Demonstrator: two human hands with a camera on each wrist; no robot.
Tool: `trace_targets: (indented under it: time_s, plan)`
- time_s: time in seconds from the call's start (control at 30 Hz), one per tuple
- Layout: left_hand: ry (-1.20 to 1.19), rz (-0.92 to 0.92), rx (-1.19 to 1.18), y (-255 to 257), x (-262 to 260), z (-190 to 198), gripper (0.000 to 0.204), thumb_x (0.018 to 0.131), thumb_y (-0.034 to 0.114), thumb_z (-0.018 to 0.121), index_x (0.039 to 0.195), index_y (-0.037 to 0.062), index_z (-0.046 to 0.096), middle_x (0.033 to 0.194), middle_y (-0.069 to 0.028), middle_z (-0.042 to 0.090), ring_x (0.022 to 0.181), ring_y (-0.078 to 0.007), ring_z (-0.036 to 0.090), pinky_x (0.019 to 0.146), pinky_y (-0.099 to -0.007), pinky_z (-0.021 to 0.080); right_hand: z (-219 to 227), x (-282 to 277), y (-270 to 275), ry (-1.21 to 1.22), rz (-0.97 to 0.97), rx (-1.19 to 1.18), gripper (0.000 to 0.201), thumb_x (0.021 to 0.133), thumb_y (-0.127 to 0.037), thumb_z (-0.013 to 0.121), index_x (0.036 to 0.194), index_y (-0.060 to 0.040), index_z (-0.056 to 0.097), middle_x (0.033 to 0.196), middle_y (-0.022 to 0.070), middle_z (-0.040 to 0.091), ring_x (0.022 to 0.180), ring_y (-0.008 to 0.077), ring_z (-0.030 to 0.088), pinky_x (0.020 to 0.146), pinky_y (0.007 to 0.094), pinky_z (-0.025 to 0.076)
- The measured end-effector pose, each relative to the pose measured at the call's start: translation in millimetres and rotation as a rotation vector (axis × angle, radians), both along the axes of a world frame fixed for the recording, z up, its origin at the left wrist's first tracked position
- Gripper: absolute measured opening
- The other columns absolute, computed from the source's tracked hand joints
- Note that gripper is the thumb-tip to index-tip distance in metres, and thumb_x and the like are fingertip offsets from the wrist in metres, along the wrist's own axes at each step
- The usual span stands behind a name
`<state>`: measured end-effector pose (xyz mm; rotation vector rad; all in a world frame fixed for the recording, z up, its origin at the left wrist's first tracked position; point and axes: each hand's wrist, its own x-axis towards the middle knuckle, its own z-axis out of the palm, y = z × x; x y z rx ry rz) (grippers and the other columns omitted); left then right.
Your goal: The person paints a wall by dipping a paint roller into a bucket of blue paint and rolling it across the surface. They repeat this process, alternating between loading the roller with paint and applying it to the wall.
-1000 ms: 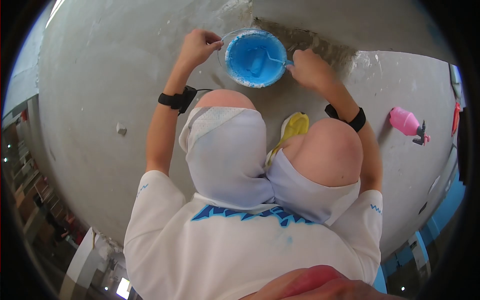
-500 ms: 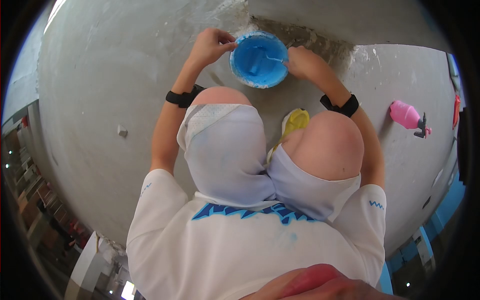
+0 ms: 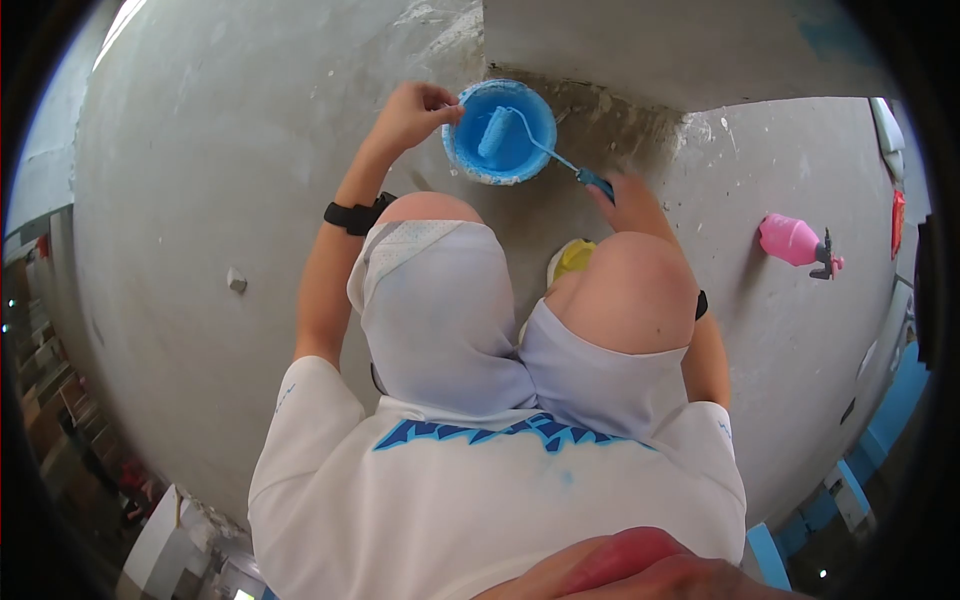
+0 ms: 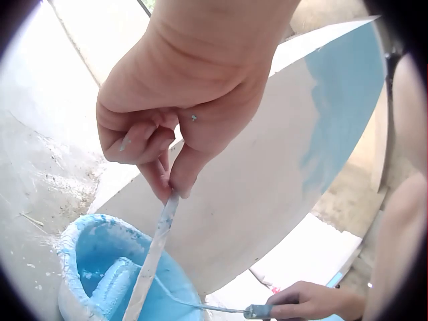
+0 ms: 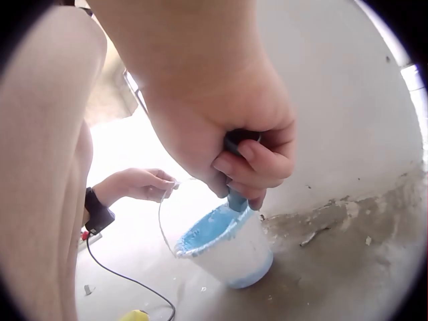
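A small white bucket (image 3: 499,132) of blue paint stands on the concrete floor by the wall's foot. My left hand (image 3: 438,106) pinches its thin wire handle (image 4: 159,235) between thumb and fingers, holding it above the rim. My right hand (image 3: 615,193) grips the blue handle (image 3: 597,181) of a small paint roller, whose paint-soaked head (image 3: 495,130) lies inside the bucket. In the left wrist view the roller head (image 4: 112,286) rests in the paint, and the right hand (image 4: 304,304) shows low right. In the right wrist view the right hand (image 5: 239,179) is curled round the handle above the bucket (image 5: 226,249).
I am crouched, both knees just below the bucket. A yellow shoe (image 3: 572,260) shows between them. A pink spray bottle (image 3: 790,240) lies on the floor to the right. A small stone (image 3: 236,280) sits at left. A wall ledge (image 3: 650,50) runs behind the bucket.
My right hand has drawn back from the bucket's rim toward my knee, so the roller's shaft and head now show in the bucket. The left hand keeps its pinch on the wire handle.
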<state>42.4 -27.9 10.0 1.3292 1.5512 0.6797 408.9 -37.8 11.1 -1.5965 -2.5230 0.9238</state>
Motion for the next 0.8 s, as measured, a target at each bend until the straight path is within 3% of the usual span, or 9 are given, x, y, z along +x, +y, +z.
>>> trace_targets:
  time_s: [0.07, 0.13, 0.17, 0.33, 0.5, 0.67, 0.8]
  plan:
    - [-0.01, 0.025, 0.01, 2.0, -0.5, 6.4, 0.024, 0.086, 0.017, 0.073, 0.095, -0.005, 0.072, 0.081, -0.0094, 0.073, 0.075, -0.0129, 0.067, 0.073, -0.027, 0.05, 5.3, 8.1, -12.2, 0.067, -0.016, 0.049, 0.03, 0.093, -0.028, 0.065, 0.09, 0.0012, 0.066, 0.075, 0.0237, 0.064, 0.071, 0.0411, 0.062, 0.066, 0.0472, 0.047]
    - [-0.022, 0.047, 0.024, 2.4, 0.3, 11.4, 0.024, 0.086, 0.017, 0.073, 0.094, -0.0049, 0.072, 0.082, -0.0091, 0.073, 0.076, -0.0128, 0.067, 0.074, -0.0268, 0.05, 12.7, 13.2, -25.4, 0.185, -0.21, -0.087, 0.028, 0.093, -0.023, 0.065, 0.09, 0.005, 0.061, 0.074, 0.0276, 0.06, 0.066, 0.0428, 0.056, 0.062, 0.0461, 0.044]
    - [-0.013, 0.042, 0.02, 2.9, 1.6, 13.9, 0.024, 0.086, 0.017, 0.073, 0.094, -0.0051, 0.072, 0.082, -0.0096, 0.073, 0.076, -0.0133, 0.067, 0.074, -0.0268, 0.05, 7.5, 17.9, -30.5, 0.186, -0.21, -0.08, 0.028, 0.093, -0.023, 0.065, 0.09, 0.005, 0.061, 0.074, 0.0276, 0.06, 0.066, 0.0428, 0.056, 0.062, 0.0461, 0.044]
    - [0.013, 0.038, 0.054, 5.2, 3.4, 18.1, 0.024, 0.086, 0.016, 0.073, 0.095, -0.006, 0.072, 0.083, -0.0113, 0.073, 0.077, -0.0141, 0.068, 0.074, -0.0269, 0.051, -6.4, 21.6, -54.8, 0.243, -0.381, -0.115, 0.029, 0.095, -0.023, 0.063, 0.094, 0.0057, 0.062, 0.067, 0.0212, 0.055, 0.056, 0.0282, 0.044, 0.056, 0.0387, 0.041]
    - [0.0, 0.067, 0.105, -0.7, -7.7, 4.9, 0.024, 0.086, 0.016, 0.07, 0.096, -0.0059, 0.073, 0.08, -0.0121, 0.074, 0.073, -0.0135, 0.068, 0.069, -0.0268, 0.052, -15.5, 28.8, -57.3, 0.401, -0.467, -0.146, 0.029, 0.095, -0.024, 0.063, 0.093, 0.0049, 0.063, 0.062, 0.0161, 0.051, 0.055, 0.0187, 0.045, 0.053, 0.0365, 0.039]
    - [0.093, 0.092, -0.034, -3.5, -5.9, 26.8, 0.026, 0.088, 0.017, 0.065, 0.101, -0.0042, 0.073, 0.08, -0.0107, 0.075, 0.07, -0.0136, 0.068, 0.062, -0.0267, 0.052, 38.4, 58.8, -29.9, 0.588, -0.499, -0.027, 0.029, 0.097, -0.024, 0.061, 0.091, 0.0043, 0.064, 0.058, 0.0061, 0.048, 0.054, 0.0114, 0.042, 0.05, 0.0317, 0.034]
    - [0.084, 0.09, 0.079, -9.5, -13.4, 38.2, 0.027, 0.09, 0.018, 0.063, 0.106, -0.0037, 0.07, 0.08, -0.0108, 0.075, 0.067, -0.0131, 0.066, 0.058, -0.0274, 0.051, 125.4, 86.6, -7.5, 0.698, -0.729, 0.069, 0.027, 0.101, -0.023, 0.055, 0.09, -0.0002, 0.064, 0.06, -0.0044, 0.047, 0.051, 0.0029, 0.039, 0.047, 0.0232, 0.029]
